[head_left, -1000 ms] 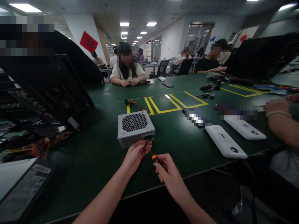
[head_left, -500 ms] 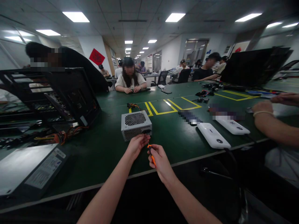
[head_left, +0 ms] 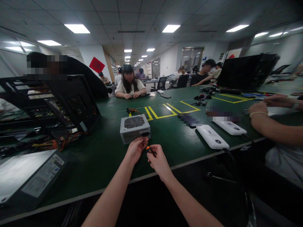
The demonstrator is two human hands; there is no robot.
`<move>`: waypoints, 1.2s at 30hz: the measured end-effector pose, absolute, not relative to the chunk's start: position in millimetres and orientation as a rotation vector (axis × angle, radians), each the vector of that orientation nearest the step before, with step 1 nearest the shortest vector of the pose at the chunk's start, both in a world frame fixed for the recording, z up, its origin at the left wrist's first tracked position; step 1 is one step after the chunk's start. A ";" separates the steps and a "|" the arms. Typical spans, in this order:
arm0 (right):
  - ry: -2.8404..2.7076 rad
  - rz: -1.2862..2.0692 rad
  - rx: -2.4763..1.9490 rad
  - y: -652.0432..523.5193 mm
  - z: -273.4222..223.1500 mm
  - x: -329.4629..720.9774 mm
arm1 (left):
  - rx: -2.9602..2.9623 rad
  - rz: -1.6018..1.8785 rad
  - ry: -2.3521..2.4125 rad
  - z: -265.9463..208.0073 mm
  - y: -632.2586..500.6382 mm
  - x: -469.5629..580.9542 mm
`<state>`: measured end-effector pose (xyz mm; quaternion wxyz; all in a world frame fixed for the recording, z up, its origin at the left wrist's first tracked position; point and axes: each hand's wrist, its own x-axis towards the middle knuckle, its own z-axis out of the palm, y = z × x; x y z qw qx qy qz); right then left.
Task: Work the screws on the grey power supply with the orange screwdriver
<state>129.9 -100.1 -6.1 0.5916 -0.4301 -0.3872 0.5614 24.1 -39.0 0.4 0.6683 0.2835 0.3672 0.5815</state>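
Observation:
A grey computer power supply (head_left: 125,130) with a honeycomb vent on top sits on the green table, its wires bunched behind it. At its near right corner is my left hand (head_left: 136,148), fingertips pinched together close to the socket side. Whatever those fingertips hold is too small to make out. My right hand (head_left: 159,159) grips a small orange-and-black screwdriver (head_left: 150,150) by the handle. Its thin shaft points up and left toward my left fingertips, and most of the handle is hidden in my palm.
A labelled metal box (head_left: 26,173) lies at the near left, before an open black computer case (head_left: 80,101). White devices (head_left: 210,136) with cables lie to the right, beside a co-worker's arm (head_left: 272,123). A black monitor (head_left: 243,74) stands behind. Another person sits opposite.
The view has shifted slightly, so the scene sits a little left. My right fingers now cover more of the screwdriver's handle. My left hand stays at the power supply's corner.

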 end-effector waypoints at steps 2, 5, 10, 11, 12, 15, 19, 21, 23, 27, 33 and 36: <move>-0.853 1.359 -1.001 -102.9 -2.5 124.3 | 0.642 1.308 0.835 1.5 -40.0 24.6; -0.775 1.445 -1.001 -106.8 4.6 119.5 | 0.642 1.311 0.849 3.6 -41.0 25.3; -0.742 1.488 -1.000 -108.7 8.2 121.2 | 0.637 1.305 0.874 5.3 -40.5 25.3; -0.760 1.476 -0.999 -108.1 6.8 122.1 | 0.638 1.305 0.876 5.3 -40.2 25.0; -0.784 1.458 -0.997 -107.4 5.0 123.1 | 0.640 1.304 0.878 5.3 -39.7 24.8; -0.865 1.402 -0.994 -105.4 -2.1 126.3 | 0.638 1.289 0.900 5.3 -38.0 24.6; -1.064 1.333 -1.016 -106.5 -9.0 133.9 | 0.627 1.260 0.936 6.0 -35.3 25.3; -1.158 1.300 -1.045 -107.8 -10.7 140.6 | 0.630 1.252 0.933 5.8 -34.0 25.7; -1.199 1.259 -1.080 -108.5 -12.0 149.3 | 0.637 1.254 0.923 5.2 -32.8 25.8; -1.241 1.134 -1.108 -106.9 -15.4 166.1 | 0.630 1.270 0.921 3.6 -31.0 25.9; -1.260 1.150 -1.085 -104.9 -13.3 163.6 | 0.617 1.273 0.922 2.9 -28.1 27.1; -1.253 1.152 -1.058 -105.1 -10.8 154.5 | 0.621 1.272 0.931 2.8 -27.1 27.2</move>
